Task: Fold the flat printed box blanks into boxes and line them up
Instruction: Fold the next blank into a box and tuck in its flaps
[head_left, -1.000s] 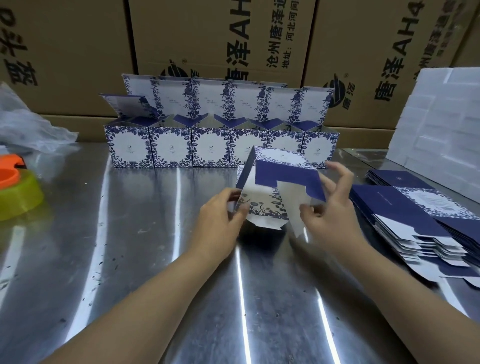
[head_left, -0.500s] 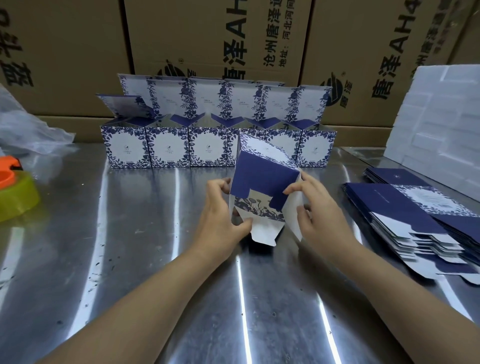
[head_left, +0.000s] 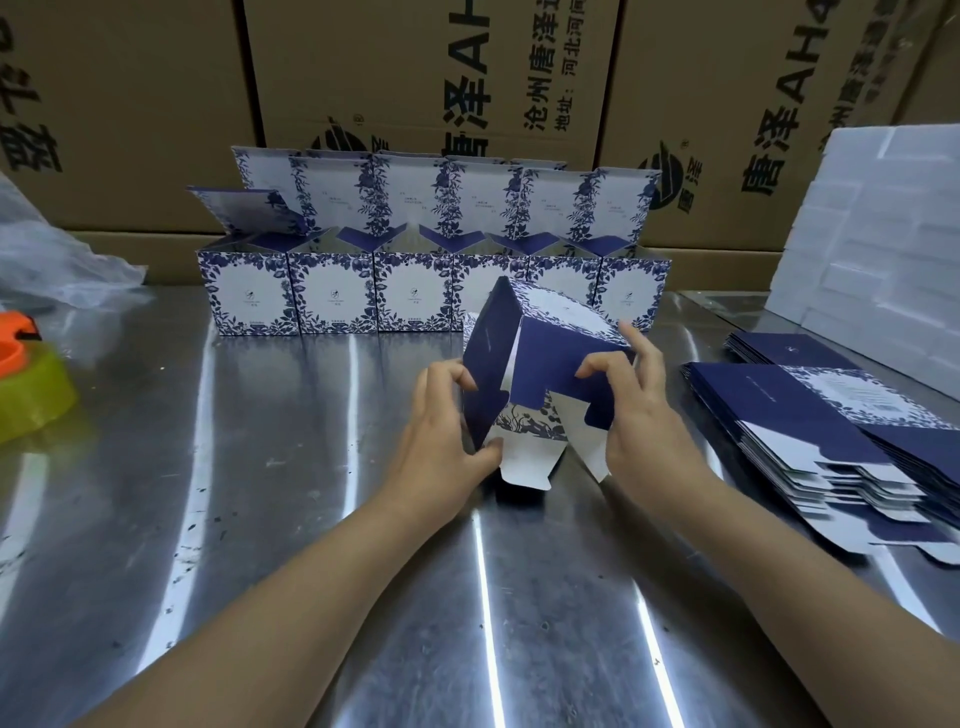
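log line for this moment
left hand: grips half-folded box | right hand: holds its flap | folded boxes: row behind

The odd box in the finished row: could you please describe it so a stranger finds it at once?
Along the back of the steel table stands a row of folded boxes. It is the leftmost box; its lid leans over, the others' stand upright.
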